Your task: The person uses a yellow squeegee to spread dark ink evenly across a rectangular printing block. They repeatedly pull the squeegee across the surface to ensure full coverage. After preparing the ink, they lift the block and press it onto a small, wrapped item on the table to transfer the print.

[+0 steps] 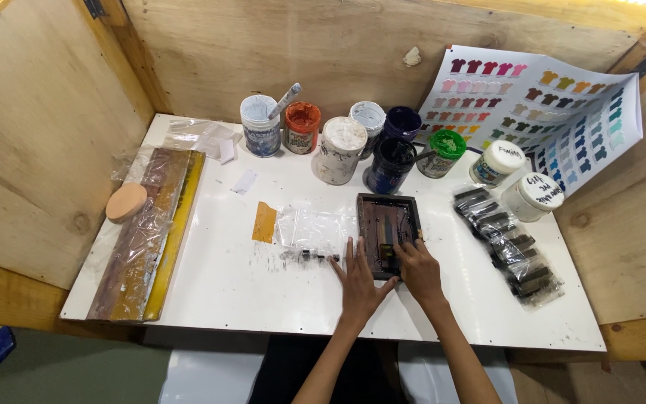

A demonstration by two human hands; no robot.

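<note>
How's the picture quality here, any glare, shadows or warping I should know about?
Head view: sharp and evenly lit; soft glare on the glossy white table; faint shadows under the left hand and right hand at the small dark frame; wide-lens bending shows in the plywood walls and table edges; colour chart legible as swatches only.

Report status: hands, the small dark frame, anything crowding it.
Left hand flat at small dark frame. Right hand on its corner. Clear plastic sheet alongside; ink jars behind.

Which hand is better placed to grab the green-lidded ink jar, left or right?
Probably the right hand: it rests on the small dark screen frame, on the same side as the green-lidded jar. The left hand lies flat further left, by the frame's lower corner.
</note>
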